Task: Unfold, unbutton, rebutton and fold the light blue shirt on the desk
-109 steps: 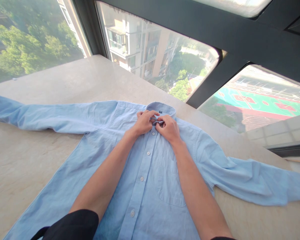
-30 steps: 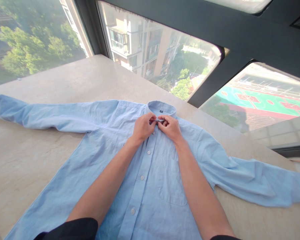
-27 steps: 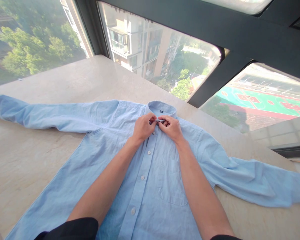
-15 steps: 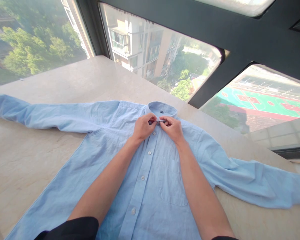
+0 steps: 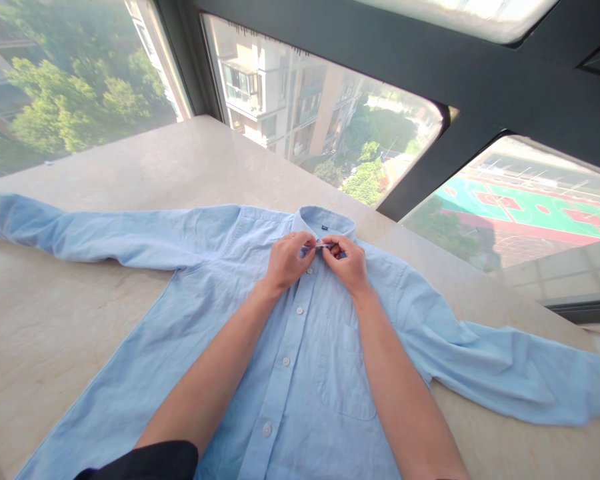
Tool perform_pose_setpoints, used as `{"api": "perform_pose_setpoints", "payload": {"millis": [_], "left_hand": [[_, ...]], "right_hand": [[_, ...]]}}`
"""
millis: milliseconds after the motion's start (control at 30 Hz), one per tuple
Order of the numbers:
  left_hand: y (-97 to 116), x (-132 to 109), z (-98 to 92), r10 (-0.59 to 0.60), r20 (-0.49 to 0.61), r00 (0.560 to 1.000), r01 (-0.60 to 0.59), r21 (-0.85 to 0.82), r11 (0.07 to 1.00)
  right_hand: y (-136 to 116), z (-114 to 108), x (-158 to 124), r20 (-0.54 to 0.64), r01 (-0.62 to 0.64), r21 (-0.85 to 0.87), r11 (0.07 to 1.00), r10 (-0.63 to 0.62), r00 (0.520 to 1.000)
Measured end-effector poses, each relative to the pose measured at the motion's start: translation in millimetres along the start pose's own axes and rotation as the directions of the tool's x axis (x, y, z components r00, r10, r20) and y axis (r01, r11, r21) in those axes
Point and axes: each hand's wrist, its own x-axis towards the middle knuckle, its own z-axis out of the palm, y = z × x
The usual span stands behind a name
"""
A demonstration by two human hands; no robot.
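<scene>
A light blue button-up shirt lies front side up with both sleeves spread out. At the base of its collar, my left hand pinches one edge of the fabric. My right hand grips the collar fabric just beside it, fingers curled, the two sets of fingertips almost touching. Whatever button sits between the fingertips is too small and covered to make out. Below the hands, several white buttons run down the placket, and a chest pocket shows next to my right forearm.
The shirt rests on a pale stone ledge. Dark window frames border it at the back and right, with trees, buildings and a sports court outside the glass.
The fingers of both hands have shifted slightly on the collar fabric, and a thin strip of it now shows between them. The whole view has moved a little.
</scene>
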Motion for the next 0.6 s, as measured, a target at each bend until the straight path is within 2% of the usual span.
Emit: {"api": "perform_pose_setpoints", "payload": {"millis": [400,600], "left_hand": [[1.4,0.8,0.2,-0.006,0.024,1.000,0.005,0.033,0.999],[-3.2,2.2,3.4,-0.010,-0.020,1.000,0.008,-0.073,0.997]], "right_hand": [[1.3,0.9,0.7,0.078,-0.051,0.000,0.999,0.051,0.996],[0.8,2.5,1.8,0.045,-0.019,0.070,0.997,0.016,0.999]]}}
